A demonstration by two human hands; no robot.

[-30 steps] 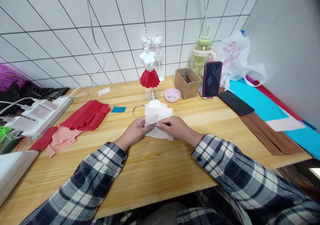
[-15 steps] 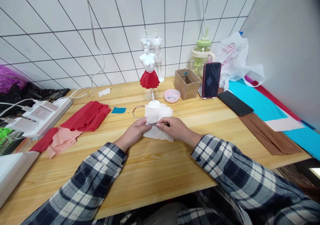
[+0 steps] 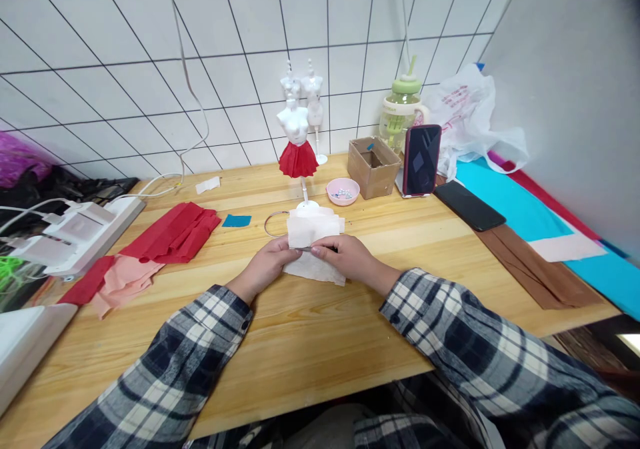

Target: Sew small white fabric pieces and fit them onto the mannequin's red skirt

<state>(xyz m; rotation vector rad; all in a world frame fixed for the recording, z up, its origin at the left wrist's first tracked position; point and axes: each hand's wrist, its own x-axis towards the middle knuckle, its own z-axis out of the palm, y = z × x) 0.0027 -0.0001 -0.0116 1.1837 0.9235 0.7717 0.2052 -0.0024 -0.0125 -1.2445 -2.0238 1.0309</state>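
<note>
In front of me my left hand [image 3: 266,267] pinches the left edge of a pale, off-white piece of crepe paper or thin cloth [image 3: 311,229] between thumb and fingers. Across from it, my right hand [image 3: 353,259] has its thumb and finger closed on the same piece near its middle. A thin dark strip shows between the fingertips; its kind is too small to tell. A second pale piece [image 3: 320,270] spreads below the fingers. Just beyond stands a white mini dress form [image 3: 294,126] wearing a pleated red skirt [image 3: 299,160].
A pink bowl of beads [image 3: 343,200], a cardboard box [image 3: 385,179], a propped phone [image 3: 423,159] and a drink bottle [image 3: 401,106] stand behind. Red pieces [image 3: 173,232] lie left near a power strip [image 3: 95,232]; a dark phone [image 3: 470,204] and brown material [image 3: 540,269] lie right.
The pale piece has shifted very slightly left with my hands, and the whole view has shifted a little. My grip looks the same.
</note>
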